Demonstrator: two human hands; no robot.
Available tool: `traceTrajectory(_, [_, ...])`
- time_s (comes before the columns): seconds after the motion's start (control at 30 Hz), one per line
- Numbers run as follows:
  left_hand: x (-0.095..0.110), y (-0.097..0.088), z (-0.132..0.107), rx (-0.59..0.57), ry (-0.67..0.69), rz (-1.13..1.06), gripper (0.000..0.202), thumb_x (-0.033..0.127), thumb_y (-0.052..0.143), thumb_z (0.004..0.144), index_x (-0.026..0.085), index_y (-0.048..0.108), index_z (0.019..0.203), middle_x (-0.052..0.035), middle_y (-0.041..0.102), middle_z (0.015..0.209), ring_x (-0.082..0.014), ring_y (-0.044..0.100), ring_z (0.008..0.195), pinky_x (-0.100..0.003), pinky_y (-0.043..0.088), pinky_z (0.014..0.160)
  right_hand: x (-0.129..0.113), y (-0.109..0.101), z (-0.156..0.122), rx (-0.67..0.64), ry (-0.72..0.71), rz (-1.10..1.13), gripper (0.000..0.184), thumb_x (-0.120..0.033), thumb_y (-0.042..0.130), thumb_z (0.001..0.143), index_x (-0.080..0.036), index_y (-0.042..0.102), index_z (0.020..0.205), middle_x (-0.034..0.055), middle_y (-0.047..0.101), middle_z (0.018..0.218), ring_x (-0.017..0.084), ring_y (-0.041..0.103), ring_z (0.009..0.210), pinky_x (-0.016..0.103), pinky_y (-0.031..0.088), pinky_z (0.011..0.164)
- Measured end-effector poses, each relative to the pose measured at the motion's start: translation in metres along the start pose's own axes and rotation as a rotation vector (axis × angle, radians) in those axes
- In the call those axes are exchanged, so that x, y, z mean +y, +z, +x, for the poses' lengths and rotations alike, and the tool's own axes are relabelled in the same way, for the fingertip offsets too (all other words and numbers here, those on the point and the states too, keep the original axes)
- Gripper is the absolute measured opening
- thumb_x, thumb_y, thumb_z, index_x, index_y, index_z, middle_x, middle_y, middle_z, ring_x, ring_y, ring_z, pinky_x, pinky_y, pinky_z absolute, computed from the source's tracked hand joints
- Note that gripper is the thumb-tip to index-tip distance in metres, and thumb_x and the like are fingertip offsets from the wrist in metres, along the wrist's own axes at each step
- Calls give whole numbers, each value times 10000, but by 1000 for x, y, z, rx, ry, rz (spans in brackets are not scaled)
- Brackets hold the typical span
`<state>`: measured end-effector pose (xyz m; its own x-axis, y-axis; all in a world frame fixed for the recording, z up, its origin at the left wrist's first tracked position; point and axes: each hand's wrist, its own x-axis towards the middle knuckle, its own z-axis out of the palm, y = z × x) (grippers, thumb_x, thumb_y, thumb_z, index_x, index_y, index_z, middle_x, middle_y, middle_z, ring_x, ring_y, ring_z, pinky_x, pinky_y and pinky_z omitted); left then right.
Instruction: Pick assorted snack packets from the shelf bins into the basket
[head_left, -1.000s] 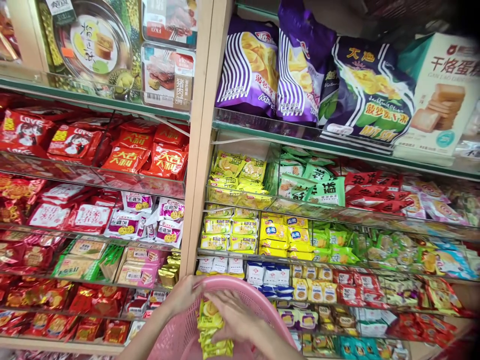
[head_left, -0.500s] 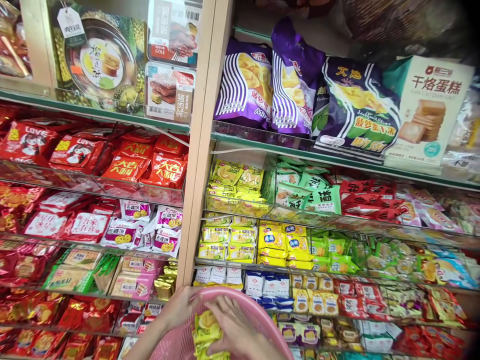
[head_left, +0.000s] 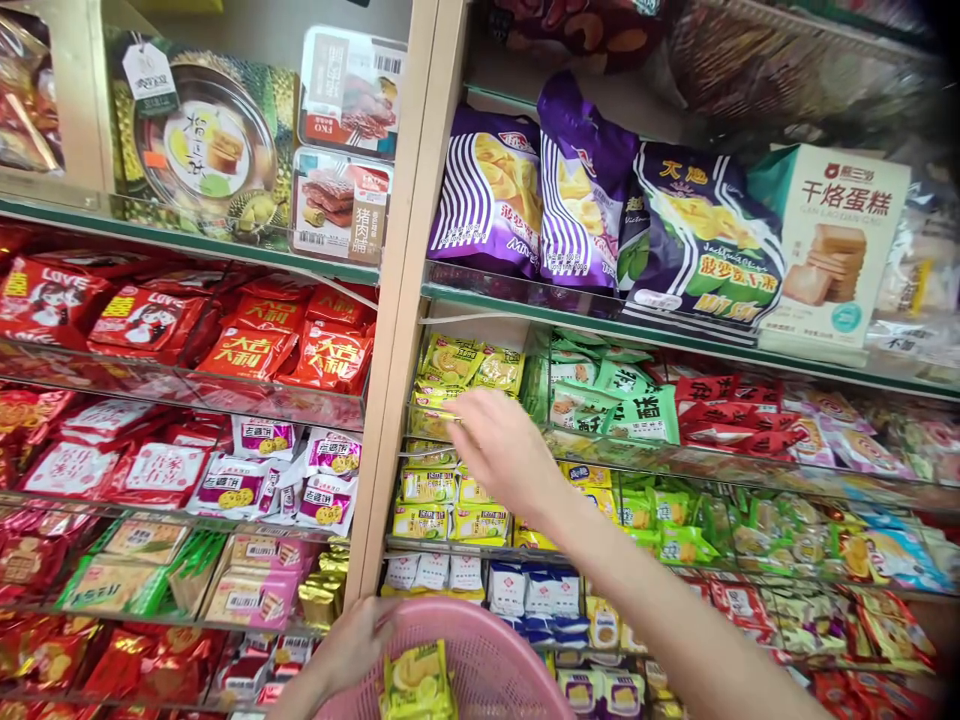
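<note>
My left hand (head_left: 358, 640) is closed on the rim of a pink plastic basket (head_left: 499, 650) at the bottom of the view. Inside the basket lie yellow-green snack packets (head_left: 418, 680), stacked together. My right hand (head_left: 504, 452) is raised in front of the shelves, its fingers loosely bent and partly hidden, with nothing visible in them. Its fingertips are at the front of a clear bin of matching yellow-green packets (head_left: 469, 362); whether they touch one cannot be made out. Below the hand are more yellow packets (head_left: 424, 488) in another bin.
A wooden upright (head_left: 397, 300) divides the shelving. Purple chip bags (head_left: 487, 190) and a cake box (head_left: 832, 245) stand on the upper shelf. Green packets (head_left: 615, 400) fill the bin to the right; red packets (head_left: 251, 335) lie left of the upright.
My right hand has left the packets in the basket and risen to the yellow-green bin. My left hand stays at the basket rim. The basket sits slightly lower in view.
</note>
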<state>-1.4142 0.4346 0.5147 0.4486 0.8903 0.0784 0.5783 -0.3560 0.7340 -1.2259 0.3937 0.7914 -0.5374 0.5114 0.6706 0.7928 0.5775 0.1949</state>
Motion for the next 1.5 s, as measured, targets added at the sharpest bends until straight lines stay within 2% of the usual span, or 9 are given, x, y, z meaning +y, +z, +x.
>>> traceTrajectory(0.17, [0, 0, -1, -1, -11, -4, 443, 461, 410, 866, 194, 637, 1136, -63, 665, 1131, -244, 586, 1073, -294, 438, 898, 36, 8, 56, -85, 199, -191, 336, -168, 346, 897, -100, 507, 1183, 138, 564, 1187, 268, 499, 1056, 419, 395, 900])
traceTrajectory(0.3, [3, 0, -2, 20, -5, 26, 421, 429, 407, 872, 177, 650, 1106, -77, 679, 1095, -244, 606, 1033, -296, 448, 871, 50, 27, 75, -193, 278, -176, 527, -229, 443, 869, -103, 309, 1363, 159, 381, 1409, 300, 345, 1272, 485, 284, 1026])
traceTrajectory(0.4, [2, 0, -2, 26, -26, 29, 425, 432, 426, 865, 178, 639, 1132, -82, 659, 1140, -247, 591, 1066, -293, 438, 888, 55, 34, 78, -231, 323, -148, 588, -268, 464, 862, -131, 252, 1393, 156, 373, 1414, 309, 325, 1289, 520, 261, 1033])
traceTrajectory(0.57, [2, -1, -2, 18, 35, 48, 389, 409, 405, 880, 208, 659, 1096, -65, 701, 1012, -235, 629, 960, -282, 459, 796, 53, 36, 75, -224, 328, -161, 590, -292, 473, 861, -144, 255, 1389, 162, 396, 1392, 322, 337, 1278, 543, 256, 1025])
traceTrajectory(0.93, [-1, -1, -1, -6, 17, 7, 412, 403, 441, 858, 209, 629, 1168, -66, 676, 1105, -235, 596, 1055, -270, 434, 872, 47, 34, 86, -103, 344, -304, 370, -122, 483, 820, -132, 478, 1190, 164, 521, 1141, 298, 462, 1069, 435, 388, 861])
traceTrajectory(1.1, [1, -3, -2, -21, 49, -12, 406, 364, 448, 858, 200, 612, 1192, -64, 670, 1123, -240, 590, 1066, -268, 437, 871, 49, 37, 88, -123, 338, -298, 265, -150, 483, 845, -126, 548, 1100, 153, 528, 1128, 292, 457, 1064, 422, 384, 858])
traceTrajectory(1.3, [3, -3, -1, -28, -18, 15, 435, 398, 428, 868, 169, 607, 1192, -84, 642, 1174, -244, 575, 1092, -289, 427, 894, 35, 15, 59, -27, 233, -379, 225, -126, 405, 876, -113, 544, 1052, 135, 553, 1064, 270, 480, 986, 391, 400, 812])
traceTrajectory(1.4, [3, -2, 0, -21, 5, 59, 420, 401, 396, 882, 181, 629, 1155, -84, 673, 1105, -236, 607, 1029, -285, 435, 850, 11, -3, 16, 61, 122, -343, 223, -113, 368, 890, -121, 549, 1020, 126, 567, 1054, 251, 485, 967, 373, 401, 815])
traceTrajectory(1.5, [2, -1, 1, -16, 28, 76, 399, 393, 385, 887, 186, 646, 1108, -81, 692, 1038, -234, 626, 971, -268, 438, 789, -18, -16, -36, 143, 37, -143, 203, -147, 398, 902, -145, 534, 1053, 109, 586, 1058, 225, 503, 991, 352, 412, 835])
